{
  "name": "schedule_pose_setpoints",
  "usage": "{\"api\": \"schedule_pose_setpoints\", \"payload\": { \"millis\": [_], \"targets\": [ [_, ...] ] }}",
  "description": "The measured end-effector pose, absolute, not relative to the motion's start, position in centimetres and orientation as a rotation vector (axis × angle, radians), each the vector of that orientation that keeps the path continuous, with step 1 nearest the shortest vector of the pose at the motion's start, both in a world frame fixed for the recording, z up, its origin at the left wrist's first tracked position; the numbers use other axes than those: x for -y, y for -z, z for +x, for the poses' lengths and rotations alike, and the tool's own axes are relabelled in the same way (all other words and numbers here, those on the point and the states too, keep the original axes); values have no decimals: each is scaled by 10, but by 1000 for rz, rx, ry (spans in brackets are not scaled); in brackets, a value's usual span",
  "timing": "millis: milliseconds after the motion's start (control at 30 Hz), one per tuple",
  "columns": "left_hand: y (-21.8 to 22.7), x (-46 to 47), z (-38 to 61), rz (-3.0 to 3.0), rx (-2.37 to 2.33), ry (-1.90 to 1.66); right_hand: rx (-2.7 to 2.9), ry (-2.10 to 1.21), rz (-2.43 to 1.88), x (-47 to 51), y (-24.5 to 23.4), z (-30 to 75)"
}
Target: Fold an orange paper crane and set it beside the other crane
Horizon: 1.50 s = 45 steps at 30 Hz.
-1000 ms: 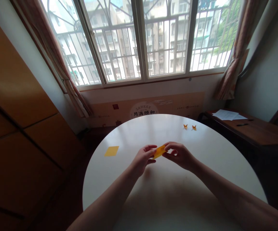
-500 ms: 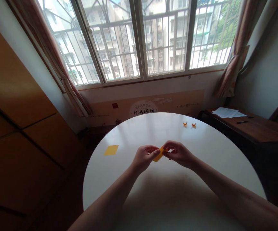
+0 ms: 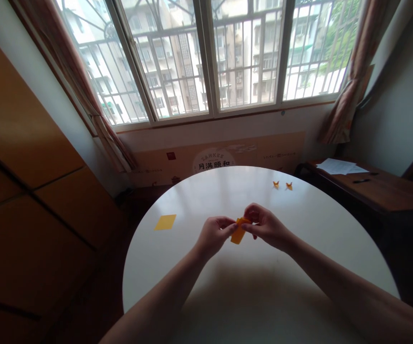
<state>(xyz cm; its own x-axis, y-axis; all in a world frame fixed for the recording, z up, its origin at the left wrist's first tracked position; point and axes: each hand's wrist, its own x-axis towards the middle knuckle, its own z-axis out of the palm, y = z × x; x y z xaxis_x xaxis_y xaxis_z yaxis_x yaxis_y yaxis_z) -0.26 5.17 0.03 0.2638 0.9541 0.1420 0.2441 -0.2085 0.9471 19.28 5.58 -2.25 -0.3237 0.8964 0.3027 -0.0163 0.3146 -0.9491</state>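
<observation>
A small folded piece of orange-yellow paper is held between both hands above the middle of the table. My left hand pinches its left edge between thumb and fingers. On its right side, my right hand grips the upper part, with the thumb on the near face and the fingers curled behind. The fingers hide part of the folds. A flat yellow paper square lies on the table to the left. Two small folded paper cranes stand side by side toward the far right edge.
The round white table reflects light from a barred window beyond it. At the right, a dark wooden side table bears white paper sheets. A brown cabinet stands along the left.
The folded paper has turned in my fingers, so more of its near face shows below them. My right hand has shifted slightly upward; the left hand has hardly moved.
</observation>
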Motion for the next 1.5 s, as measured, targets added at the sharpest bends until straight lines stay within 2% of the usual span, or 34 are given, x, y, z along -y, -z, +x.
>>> {"api": "schedule_pose_setpoints", "payload": {
  "millis": [667,900,1133,1300,1500],
  "targets": [
    [-3,-47,2,1287,-1036,-1220,1481,-1386,-787,-45,20,177],
    [1,-46,5,1313,-1003,-1144,1420,-1401,-792,-44,16,178],
    [5,-46,4,1628,-1008,-1055,1400,-1374,-858,-44,7,184],
    [-3,-43,-4,2065,-1125,-1317,1415,-1328,-885,-44,5,189],
    [-14,-32,-6,2349,-992,-1507,1438,-1294,-814,-37,1,188]
  ]
}}
